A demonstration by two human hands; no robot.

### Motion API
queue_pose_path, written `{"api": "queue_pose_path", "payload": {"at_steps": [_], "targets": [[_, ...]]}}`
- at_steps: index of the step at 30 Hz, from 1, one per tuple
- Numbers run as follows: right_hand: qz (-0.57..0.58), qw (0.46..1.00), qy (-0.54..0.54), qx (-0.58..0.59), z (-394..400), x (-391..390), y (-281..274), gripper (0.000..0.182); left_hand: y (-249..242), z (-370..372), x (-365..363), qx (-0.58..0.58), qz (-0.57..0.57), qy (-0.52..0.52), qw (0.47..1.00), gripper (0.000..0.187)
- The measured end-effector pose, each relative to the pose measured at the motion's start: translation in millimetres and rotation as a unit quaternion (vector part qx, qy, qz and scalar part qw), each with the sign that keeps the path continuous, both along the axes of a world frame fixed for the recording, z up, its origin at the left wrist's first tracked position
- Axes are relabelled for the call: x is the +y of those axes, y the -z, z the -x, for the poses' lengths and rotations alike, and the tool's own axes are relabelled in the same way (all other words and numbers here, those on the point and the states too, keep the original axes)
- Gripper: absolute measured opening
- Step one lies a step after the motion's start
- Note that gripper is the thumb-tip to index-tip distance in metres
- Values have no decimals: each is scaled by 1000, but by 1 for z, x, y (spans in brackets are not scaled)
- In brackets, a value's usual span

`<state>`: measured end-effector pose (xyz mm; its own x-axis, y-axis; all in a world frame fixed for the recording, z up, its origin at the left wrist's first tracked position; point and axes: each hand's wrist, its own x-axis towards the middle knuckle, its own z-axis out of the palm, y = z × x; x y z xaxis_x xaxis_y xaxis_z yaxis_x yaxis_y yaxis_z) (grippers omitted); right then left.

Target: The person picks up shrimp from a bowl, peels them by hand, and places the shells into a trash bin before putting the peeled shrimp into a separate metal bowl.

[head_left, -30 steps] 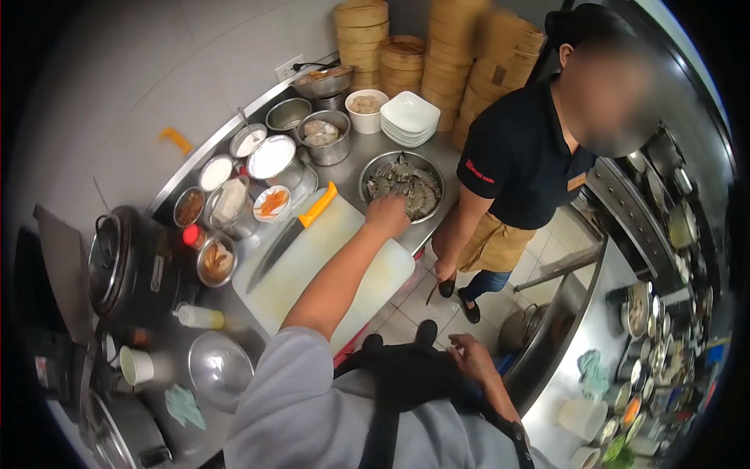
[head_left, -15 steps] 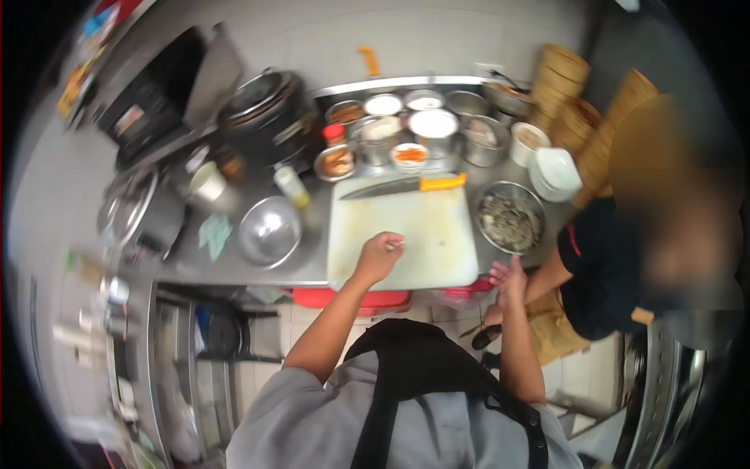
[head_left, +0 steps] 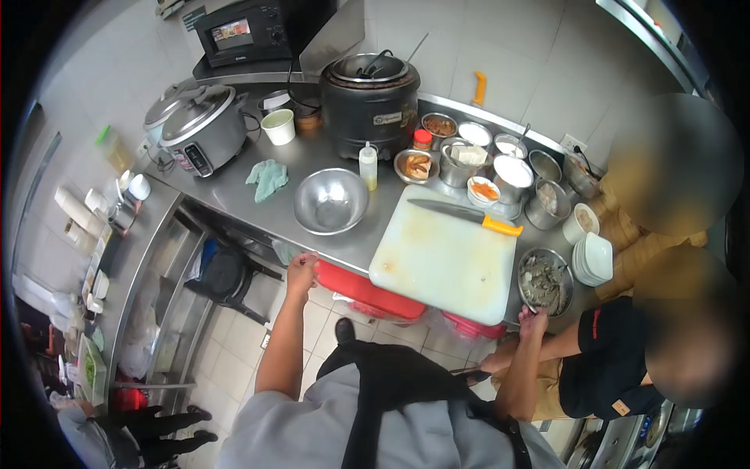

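My left hand point(head_left: 301, 275) is at the counter's front edge, by the left end of a red lid point(head_left: 367, 291). Its fingers are bunched together, and I cannot tell what is in them. My right hand point(head_left: 533, 321) has its fingers closed on the near rim of a steel bowl point(head_left: 569, 303) of greyish food pieces. To the left of that bowl lies a white cutting board point(head_left: 437, 254). A knife with an orange handle point(head_left: 501, 226) rests along the board's far side. An empty steel mixing bowl point(head_left: 331, 202) sits left of the board.
A person in a dark shirt point(head_left: 613, 352) stands close at my right. Steel containers point(head_left: 513, 173), a squeeze bottle point(head_left: 368, 166) and a black soup warmer point(head_left: 367, 109) line the back. A green cloth point(head_left: 267, 180) and a rice cooker point(head_left: 199, 129) are further left.
The view has turned left. My left hand has moved from over the cutting board to the counter's front edge at left. My right hand has closed on the food bowl's rim.
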<state>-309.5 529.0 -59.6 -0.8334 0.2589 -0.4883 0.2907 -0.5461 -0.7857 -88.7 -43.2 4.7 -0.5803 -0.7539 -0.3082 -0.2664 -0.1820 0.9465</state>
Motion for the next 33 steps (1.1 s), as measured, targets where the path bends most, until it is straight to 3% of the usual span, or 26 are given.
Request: {"api": "queue_pose_path", "payload": {"at_steps": [5,8,11,12,13,14,16,17,20,22,26,27,28,29,31,33], "targets": [[-66,998,8,18,-39,-32,-33,14,14,54,-60,7,-8,-80,997,49],[-107,994,-32,13,-70,-76,-66,13,25,82,-105,4,9,-68,998,40],[-58,997,-51,-25,-96,-111,-38,15,35,102,-153,8,24,-16,1000,30],[-100,989,-81,-77,-107,-123,-33,20,43,105,-166,33,37,-21,999,28],[-85,996,-30,-17,-124,-185,-74,18,50,106,-184,56,52,-24,997,27],[-56,996,-53,-37,-129,-199,-56,15,66,105,-208,47,50,-4,998,27],[-36,996,-67,-50,-148,-238,-38,19,103,103,-259,122,195,-33,973,26],[-45,996,-61,-42,-153,-275,-44,24,105,96,-277,116,194,-13,974,26],[-36,991,-107,-72,-160,-353,-60,23,64,78,-311,75,190,49,978,26],[-33,985,-158,-68,-155,-391,-62,21,19,66,-303,-16,99,74,992,28],[-33,973,-213,-79,-142,-446,-59,21,19,56,-318,-22,66,66,995,25],[-35,969,-227,-86,-138,-457,-56,23,13,58,-308,1,262,-25,965,22],[-38,965,-242,-92,-136,-467,-55,24,7,59,-297,23,446,-112,888,22],[-39,964,-243,-96,-133,-474,-56,24,1,59,-290,19,445,-112,888,22],[-47,961,-254,-93,-127,-484,-59,28,-13,60,-271,138,372,-1,918,20],[-53,957,-268,-93,-122,-483,-57,32,-38,62,-225,126,348,195,909,10]]}}
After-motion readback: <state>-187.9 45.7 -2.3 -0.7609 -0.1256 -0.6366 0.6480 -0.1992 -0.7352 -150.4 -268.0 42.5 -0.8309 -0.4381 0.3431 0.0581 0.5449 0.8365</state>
